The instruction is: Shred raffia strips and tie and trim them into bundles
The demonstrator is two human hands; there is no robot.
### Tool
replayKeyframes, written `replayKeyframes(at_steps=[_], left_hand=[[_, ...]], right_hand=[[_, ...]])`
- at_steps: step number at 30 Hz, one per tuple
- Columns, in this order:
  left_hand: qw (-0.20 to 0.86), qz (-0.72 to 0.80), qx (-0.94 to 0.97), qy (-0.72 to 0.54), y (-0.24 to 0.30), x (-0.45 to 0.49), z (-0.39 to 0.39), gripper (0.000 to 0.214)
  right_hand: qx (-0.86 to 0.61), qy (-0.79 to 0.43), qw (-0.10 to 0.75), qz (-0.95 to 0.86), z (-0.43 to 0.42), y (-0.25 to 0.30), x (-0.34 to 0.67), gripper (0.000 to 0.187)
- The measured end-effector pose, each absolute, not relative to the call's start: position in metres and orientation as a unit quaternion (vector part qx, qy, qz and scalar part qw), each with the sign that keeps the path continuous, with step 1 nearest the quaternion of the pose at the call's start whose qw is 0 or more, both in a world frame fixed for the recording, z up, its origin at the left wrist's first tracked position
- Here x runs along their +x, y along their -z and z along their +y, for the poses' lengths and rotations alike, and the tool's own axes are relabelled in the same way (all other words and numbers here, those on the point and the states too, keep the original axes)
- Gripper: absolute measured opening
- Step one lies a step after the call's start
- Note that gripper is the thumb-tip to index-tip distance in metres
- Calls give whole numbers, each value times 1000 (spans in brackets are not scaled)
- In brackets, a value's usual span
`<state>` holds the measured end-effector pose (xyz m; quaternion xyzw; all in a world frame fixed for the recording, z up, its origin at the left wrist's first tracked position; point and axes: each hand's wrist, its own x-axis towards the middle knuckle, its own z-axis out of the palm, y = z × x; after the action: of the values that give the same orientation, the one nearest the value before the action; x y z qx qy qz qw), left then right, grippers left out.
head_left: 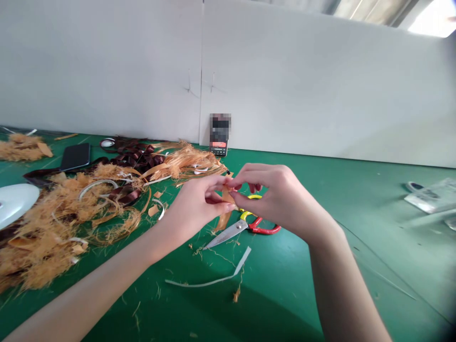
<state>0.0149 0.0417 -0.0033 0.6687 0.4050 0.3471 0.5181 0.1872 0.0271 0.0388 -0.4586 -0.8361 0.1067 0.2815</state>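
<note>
My left hand (pixel 199 202) and my right hand (pixel 276 197) meet above the green table (pixel 356 228), both pinching a short orange ribbon strip (pixel 225 209) that hangs down between the fingertips. Just beneath the hands lie scissors (pixel 242 229) with red and yellow handles, blades pointing left. A thin white strip (pixel 221 275) lies on the table in front of them.
A heap of frayed orange fibres (pixel 53 223) and dark brown ribbon (pixel 137 156) fills the left side, with a black phone (pixel 75 156) and a white dish (pixel 16 202). A second phone (pixel 219 135) leans on the white wall. Clear packets (pixel 432 195) lie at right.
</note>
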Motion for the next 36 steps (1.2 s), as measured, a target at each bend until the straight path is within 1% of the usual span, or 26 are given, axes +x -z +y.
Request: replayKeyframes(at_steps=[4, 9, 19, 23, 29, 33, 36], left_hand=[[512, 398, 684, -336, 3, 15, 39, 30], [528, 387, 675, -340, 3, 17, 38, 25], [529, 424, 642, -357, -1, 15, 35, 42], [519, 434, 646, -355, 0, 14, 36, 41], [507, 435, 657, -350, 2, 13, 35, 41], [522, 424, 652, -351, 0, 15, 35, 43], [538, 408, 648, -353, 1, 16, 35, 42]], right_hand=[[-470, -99, 250, -841, 26, -39, 186, 15], [-468, -56, 234, -851, 25, -37, 185, 14], [-456, -90, 304, -831, 25, -39, 190, 10], [-469, -93, 321, -818, 25, -40, 194, 8], [-488, -96, 316, -808, 24, -43, 197, 8], [-490, -115, 290, -814, 23, -43, 194, 7], [-492, -130, 280, -814, 24, -41, 190, 9]])
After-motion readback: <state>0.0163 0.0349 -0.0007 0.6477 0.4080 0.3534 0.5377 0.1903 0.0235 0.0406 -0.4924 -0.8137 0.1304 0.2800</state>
